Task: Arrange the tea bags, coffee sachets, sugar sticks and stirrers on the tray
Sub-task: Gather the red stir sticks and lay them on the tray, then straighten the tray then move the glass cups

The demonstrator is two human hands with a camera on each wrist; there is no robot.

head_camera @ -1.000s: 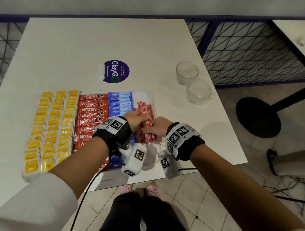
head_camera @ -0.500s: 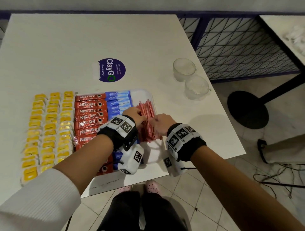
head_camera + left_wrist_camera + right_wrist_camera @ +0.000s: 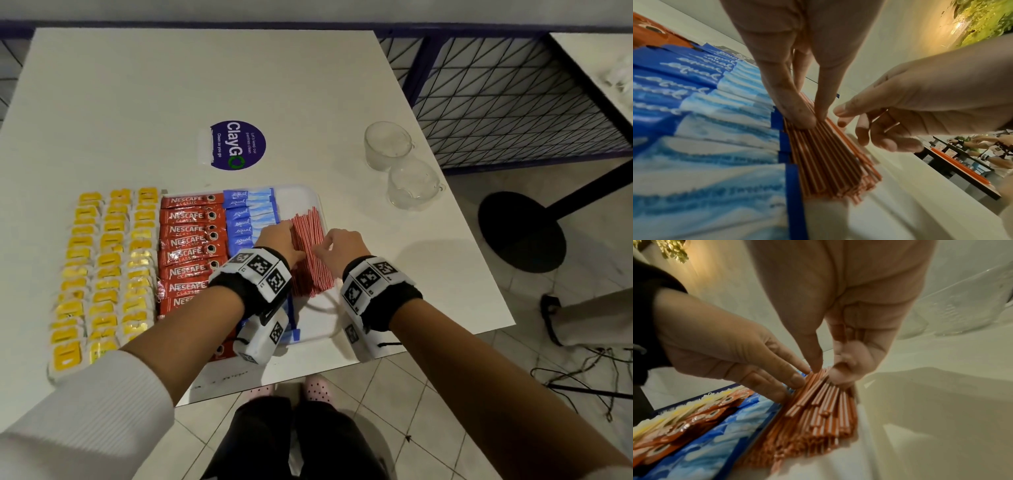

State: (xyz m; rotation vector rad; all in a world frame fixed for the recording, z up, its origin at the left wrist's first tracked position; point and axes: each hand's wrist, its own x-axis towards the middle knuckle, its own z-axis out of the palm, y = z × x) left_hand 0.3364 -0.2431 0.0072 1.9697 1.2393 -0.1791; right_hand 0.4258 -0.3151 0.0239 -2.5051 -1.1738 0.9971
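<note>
A person stands at a white table (image 3: 171, 85) with a white plastic tray (image 3: 301, 195) near its front edge. Red coffee sachets (image 3: 191, 240) printed "NESCAFE CLASSIC" lie in an overlapping column on the tray, and beside them blue sugar sticks (image 3: 239, 222) marked "equal" in white script. To the left, rows of yellow tea bags (image 3: 102, 267) lie in three columns; whether they sit on the tray or the table cannot be told. At the tray's right side lies a bundle of thin red-and-white striped stirrers (image 3: 310, 246), shaped like narrow straws. The left hand (image 3: 277, 241) lies on the bundle's left edge with fingers straight and close together, pressing the sticks flat. The right hand (image 3: 337, 245) is at the bundle's right edge, fingers bent, thumb and fingertips gathered on the stirrers (image 3: 826, 402). The left wrist view shows the straight fingers (image 3: 797, 113) touching the stirrers just beside the sugar sticks (image 3: 715, 129), where part of the word "Sweetener" shows. A round purple sticker (image 3: 238, 145) on the table reads "ClayGO, Clean as you go". Two clear glass cups (image 3: 400, 164) stand well apart to the right. Only the head view shows both wrists wearing black bands with square black-and-white markers
</note>
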